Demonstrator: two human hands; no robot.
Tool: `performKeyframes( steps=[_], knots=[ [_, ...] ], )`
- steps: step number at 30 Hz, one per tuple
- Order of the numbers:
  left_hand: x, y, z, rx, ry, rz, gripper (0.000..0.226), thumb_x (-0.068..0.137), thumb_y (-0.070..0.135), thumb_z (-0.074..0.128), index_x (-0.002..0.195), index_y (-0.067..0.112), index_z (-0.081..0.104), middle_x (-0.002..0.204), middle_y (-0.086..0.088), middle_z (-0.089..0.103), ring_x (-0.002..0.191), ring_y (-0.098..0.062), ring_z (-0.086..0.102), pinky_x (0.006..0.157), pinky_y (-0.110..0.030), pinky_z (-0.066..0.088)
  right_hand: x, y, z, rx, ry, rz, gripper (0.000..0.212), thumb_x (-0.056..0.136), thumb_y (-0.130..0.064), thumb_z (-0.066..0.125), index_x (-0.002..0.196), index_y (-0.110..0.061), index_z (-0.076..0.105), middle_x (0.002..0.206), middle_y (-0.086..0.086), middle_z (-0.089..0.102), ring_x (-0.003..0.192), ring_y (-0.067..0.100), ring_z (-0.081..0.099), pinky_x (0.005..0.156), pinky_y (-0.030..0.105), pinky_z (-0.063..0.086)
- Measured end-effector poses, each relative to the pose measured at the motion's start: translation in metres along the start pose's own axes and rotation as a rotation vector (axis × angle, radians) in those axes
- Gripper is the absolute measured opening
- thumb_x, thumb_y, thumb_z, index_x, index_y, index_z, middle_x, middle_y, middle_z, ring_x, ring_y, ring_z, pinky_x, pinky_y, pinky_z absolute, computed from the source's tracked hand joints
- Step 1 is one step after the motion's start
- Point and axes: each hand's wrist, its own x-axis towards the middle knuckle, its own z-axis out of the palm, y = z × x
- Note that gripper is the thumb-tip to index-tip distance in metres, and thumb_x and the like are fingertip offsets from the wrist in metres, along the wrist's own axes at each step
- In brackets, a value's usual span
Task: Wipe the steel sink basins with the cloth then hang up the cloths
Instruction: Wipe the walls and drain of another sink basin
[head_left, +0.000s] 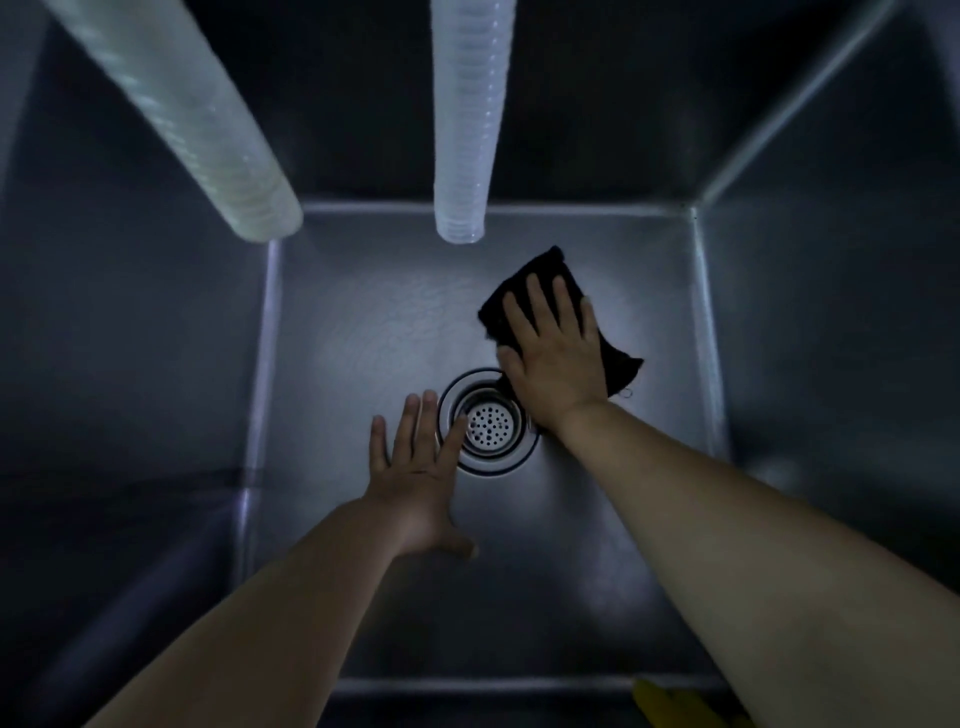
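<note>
Mid-wipe, deep steel basin (363, 332). Right hand (556, 353) lies flat, fingers straight and spread, pressing the black cloth (618, 364) onto the basin floor just right of and beyond the drain strainer (488, 421); near corner of cloth touches the drain rim. Left hand (415, 467) spread wide, holding nothing, over the floor just left of the drain; contact unclear. Two ribbed clear hoses (462, 156) hang in from the far side. Yellow thing (670, 701) at near edge, unidentifiable. Judgement: wiping under way, floor only partly covered, walls and any other basins left, hanging not yet started. Only one cloth visible.
</note>
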Motion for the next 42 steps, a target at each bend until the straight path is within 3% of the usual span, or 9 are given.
performKeyframes(
  steps=[9,12,15,18,23,33,35,39,42],
  knots=[
    [-0.027,-0.002,-0.057,-0.05,-0.233,0.065,0.12,0.074,0.045,0.072,0.145,0.025,-0.024,0.147,-0.012,-0.038,0.138,-0.027,-0.031,0.116,-0.047,-0.008,-0.121,-0.007,-0.011,0.174,-0.321,0.043,0.064,0.096,-0.053,0.03,0.15,-0.036,-0.001,0.153,-0.006,-0.025,0.144,0.022,-0.019,0.111,0.041,-0.016],
    [-0.051,-0.013,-0.072,-0.08,-0.25,0.117,0.101,0.084,0.027,0.062,0.147,0.027,-0.017,0.155,-0.011,-0.023,0.144,-0.024,-0.013,0.118,-0.042,0.007,-0.138,-0.013,-0.035,0.321,-0.375,0.079,0.051,0.094,-0.041,0.045,0.143,-0.034,0.033,0.157,-0.003,0.012,0.139,0.026,0.012,0.11,0.039,0.013],
    [-0.075,-0.017,-0.076,-0.052,-0.259,0.139,0.087,0.09,0.026,0.054,0.149,0.025,-0.01,0.158,-0.01,-0.012,0.145,-0.023,-0.007,0.118,-0.041,0.009,-0.134,-0.017,-0.059,0.413,-0.134,0.356,0.033,0.086,-0.017,0.056,0.119,-0.013,0.052,0.127,0.007,0.043,0.114,0.025,0.04,0.095,0.039,0.041],
    [-0.095,-0.02,-0.086,-0.058,-0.236,0.15,0.072,0.094,0.028,0.047,0.151,0.025,0.002,0.159,-0.008,0.006,0.145,-0.023,0.007,0.117,-0.036,0.013,-0.128,-0.019,-0.068,0.376,-0.242,0.636,0.038,0.086,-0.024,0.061,0.115,-0.009,0.044,0.117,0.009,0.048,0.104,0.026,0.05,0.084,0.036,0.044],
    [-0.128,-0.039,-0.124,0.008,-0.068,0.118,0.051,0.094,0.034,0.045,0.142,0.025,0.031,0.143,-0.005,0.042,0.128,-0.025,0.041,0.103,-0.034,0.037,-0.102,-0.026,-0.079,0.573,-0.484,0.704,0.027,0.083,-0.017,0.06,0.108,-0.006,0.055,0.11,0.011,0.061,0.087,0.02,0.057,0.07,0.024,0.045],
    [-0.149,-0.123,-0.177,0.463,0.453,0.106,0.035,0.088,0.038,0.045,0.117,0.021,0.057,0.111,-0.001,0.065,0.106,-0.026,0.057,0.095,-0.034,0.035,-0.035,-0.083,-0.133,0.176,0.172,0.238,0.026,0.086,-0.023,0.059,0.109,-0.012,0.052,0.097,0.005,0.066,0.08,0.03,0.064,0.059,0.029,0.036],
    [-0.146,-0.137,-0.176,0.471,0.474,0.105,0.033,0.087,0.038,0.046,0.112,0.021,0.06,0.105,-0.001,0.067,0.103,-0.027,0.056,0.095,-0.036,0.033,-0.037,-0.104,-0.127,0.089,0.092,0.076,0.032,0.087,-0.019,0.057,0.117,-0.013,0.048,0.107,0.005,0.062,0.086,0.026,0.063,0.062,0.031,0.041],
    [-0.143,-0.151,-0.167,0.477,0.533,0.145,0.026,0.083,0.033,0.047,0.092,0.021,0.068,0.085,0.0,0.07,0.089,-0.025,0.06,0.09,-0.037,0.033,-0.068,-0.145,-0.088,0.004,-0.423,-0.289,0.043,0.092,-0.028,0.053,0.129,-0.009,0.045,0.126,0.014,0.053,0.104,0.032,0.059,0.079,0.038,0.05],
    [-0.142,-0.153,-0.167,0.405,0.6,0.156,0.034,0.08,0.031,0.036,0.082,0.02,0.068,0.074,0.0,0.068,0.078,-0.025,0.06,0.085,-0.036,0.032,-0.096,-0.155,-0.069,-0.019,-0.365,-0.646,0.025,0.073,-0.016,0.075,0.095,-0.007,0.067,0.098,0.014,0.066,0.071,0.027,0.066,0.051,0.027,0.05]
  ],
)
